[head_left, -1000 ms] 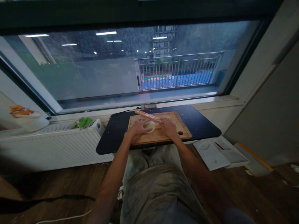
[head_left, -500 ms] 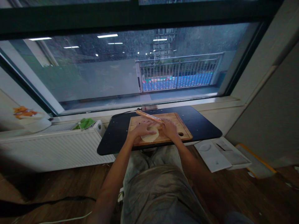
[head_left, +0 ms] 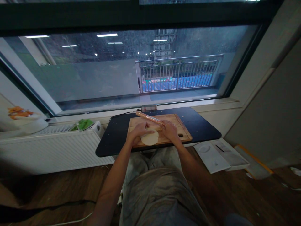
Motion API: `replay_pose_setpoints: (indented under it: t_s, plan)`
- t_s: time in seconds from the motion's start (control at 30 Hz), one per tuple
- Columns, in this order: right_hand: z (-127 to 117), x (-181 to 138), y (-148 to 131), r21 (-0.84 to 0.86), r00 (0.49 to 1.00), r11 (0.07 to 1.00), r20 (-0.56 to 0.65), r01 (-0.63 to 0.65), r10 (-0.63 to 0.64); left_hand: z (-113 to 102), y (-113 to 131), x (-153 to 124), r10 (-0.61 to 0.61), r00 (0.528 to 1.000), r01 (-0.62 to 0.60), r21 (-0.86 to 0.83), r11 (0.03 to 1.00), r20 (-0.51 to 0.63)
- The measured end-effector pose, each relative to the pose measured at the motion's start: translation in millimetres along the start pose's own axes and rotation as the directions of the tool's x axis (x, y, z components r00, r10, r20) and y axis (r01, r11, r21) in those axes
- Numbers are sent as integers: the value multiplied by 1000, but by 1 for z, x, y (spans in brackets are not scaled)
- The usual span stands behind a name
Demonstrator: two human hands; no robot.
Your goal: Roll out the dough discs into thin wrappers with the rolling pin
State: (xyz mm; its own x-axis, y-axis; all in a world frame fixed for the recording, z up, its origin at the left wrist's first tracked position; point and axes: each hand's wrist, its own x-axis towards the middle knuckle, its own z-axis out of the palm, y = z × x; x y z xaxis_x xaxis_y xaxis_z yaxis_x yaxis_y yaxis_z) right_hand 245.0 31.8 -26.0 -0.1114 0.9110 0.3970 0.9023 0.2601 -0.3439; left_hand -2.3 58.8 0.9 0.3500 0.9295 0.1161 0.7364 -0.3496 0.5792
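A flat round of pale dough lies near the front of the wooden cutting board. Just behind it, a pale rolling pin spans the gap between my hands. My left hand is closed around its left end, the thumb stretched along the dough's far edge. At the other end my right hand is closed, its fingers partly hidden. A brown stick with a printed label slants across the back of the board, one end beside my right fingers.
The board rests on a black tabletop under a window. At left is a white radiator with a green cloth or bag on top. An opened white box lies on the floor at right. Small crumbs dot the tabletop.
My left hand has shifted slightly and its fingers have drawn in, so more of the dough and the rolling pin shows. The brown stick stays in place; the view has moved a little.
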Motion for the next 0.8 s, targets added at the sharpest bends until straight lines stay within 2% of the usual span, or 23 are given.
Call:
replay_pose_setpoints:
  t_s: [0.1,0.23,0.3,0.4,0.5,0.57,0.63,0.8]
  plan:
    - [5,1,5,7,1000,1000,-10,3,-3,-2,-4,-1,2,1000,-2,-8,1000,-22]
    - [1,1,0,4,1000,1000,5,-18,18,-6,-8,-1,64,998,-65,-59,996,-16]
    - [-5,-1,-6,6,1000,1000,13,-23,23,-8,-9,-3,33,999,-35,-62,997,-44]
    - [-15,-4,-15,25,1000,999,17,-23,23,-11,-7,-10,-116,979,121,18,993,-168]
    - [-22,-6,-20,38,1000,999,21,-22,21,-16,-4,-21,-275,910,326,127,937,-310]
    - [-24,-6,-22,29,999,999,27,-26,25,-21,-3,-28,-348,867,426,170,889,-357]
    - [-25,-6,-22,15,999,999,34,-33,33,-26,-3,-35,-382,867,448,163,879,-320]
    - [-27,-6,-23,40,998,999,57,-16,14,-37,-2,-50,-332,943,332,-43,942,9]
